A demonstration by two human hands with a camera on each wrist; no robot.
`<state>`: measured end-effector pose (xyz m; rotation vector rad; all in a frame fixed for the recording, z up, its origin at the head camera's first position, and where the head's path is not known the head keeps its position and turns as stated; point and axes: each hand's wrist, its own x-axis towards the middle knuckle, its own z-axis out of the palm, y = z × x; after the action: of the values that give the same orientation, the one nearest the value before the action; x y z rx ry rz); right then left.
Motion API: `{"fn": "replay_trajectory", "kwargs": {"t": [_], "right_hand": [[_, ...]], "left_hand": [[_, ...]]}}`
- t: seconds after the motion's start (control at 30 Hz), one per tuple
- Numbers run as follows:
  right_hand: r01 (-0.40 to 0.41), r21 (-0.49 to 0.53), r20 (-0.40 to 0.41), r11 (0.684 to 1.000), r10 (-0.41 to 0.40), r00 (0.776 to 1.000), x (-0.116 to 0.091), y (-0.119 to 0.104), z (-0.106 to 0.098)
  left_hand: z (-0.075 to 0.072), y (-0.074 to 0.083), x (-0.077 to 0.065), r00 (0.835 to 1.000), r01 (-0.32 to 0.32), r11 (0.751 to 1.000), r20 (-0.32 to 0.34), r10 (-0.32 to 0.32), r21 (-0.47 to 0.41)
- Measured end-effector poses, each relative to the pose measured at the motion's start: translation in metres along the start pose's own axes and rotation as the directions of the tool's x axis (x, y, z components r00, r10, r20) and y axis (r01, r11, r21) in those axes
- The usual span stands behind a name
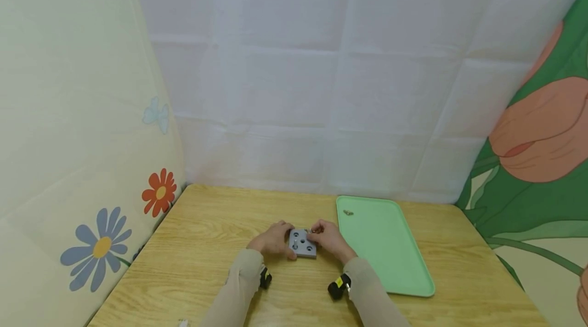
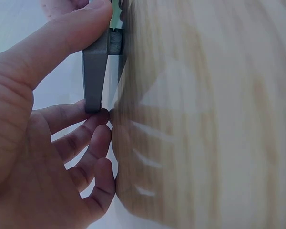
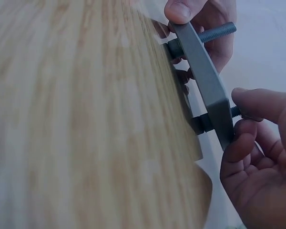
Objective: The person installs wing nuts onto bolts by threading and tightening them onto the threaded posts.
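Observation:
A grey metal plate (image 1: 303,249) with several round holes is held a little above the table. My left hand (image 1: 273,239) grips its left side, thumb on one edge and fingers at the other. Two bolts run up through the plate, heads beneath; one threaded shank (image 3: 218,32) sticks out bare near the left hand. At the other bolt (image 3: 207,123), by the far right corner, my right hand (image 1: 332,239) pinches what looks like a small wing nut at the shank's tip, mostly hidden by the fingers. The left wrist view shows the plate's edge (image 2: 94,78) and a knurled bolt head (image 2: 116,42).
A light green tray (image 1: 390,250) lies on the wooden table (image 1: 220,215) to the right, with one brass-coloured wing nut (image 1: 348,212) near its far left corner. A small whitish object (image 1: 184,323) shows at the front edge of the view. White cloth hangs behind the table.

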<state>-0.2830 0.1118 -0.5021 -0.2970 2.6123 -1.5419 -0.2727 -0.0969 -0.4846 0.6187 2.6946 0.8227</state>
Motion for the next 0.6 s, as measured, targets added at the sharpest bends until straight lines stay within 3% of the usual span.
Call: {"fn": "replay_trajectory", "kwargs": {"t": [0.13, 0.4, 0.6], "right_hand": [[0.0, 0.01, 0.002, 1.0, 0.0, 1.0, -0.001, -0.0006, -0.0002], [-0.07, 0.192, 0.031, 0.979, 0.066, 0.997, -0.0045, -0.0088, -0.0039], [-0.076, 0.211, 0.027, 0.975, 0.072, 0.997, -0.0045, -0.0069, -0.0033]], "left_hand": [[-0.0004, -0.0003, 0.0002, 1.0, -0.004, 1.0, 0.003, 0.004, -0.003], [-0.0014, 0.0012, -0.0018, 1.0, 0.008, 1.0, -0.004, -0.008, -0.005], [-0.0008, 0.0015, -0.0018, 1.0, 0.005, 1.0, -0.002, -0.005, -0.009]]}}
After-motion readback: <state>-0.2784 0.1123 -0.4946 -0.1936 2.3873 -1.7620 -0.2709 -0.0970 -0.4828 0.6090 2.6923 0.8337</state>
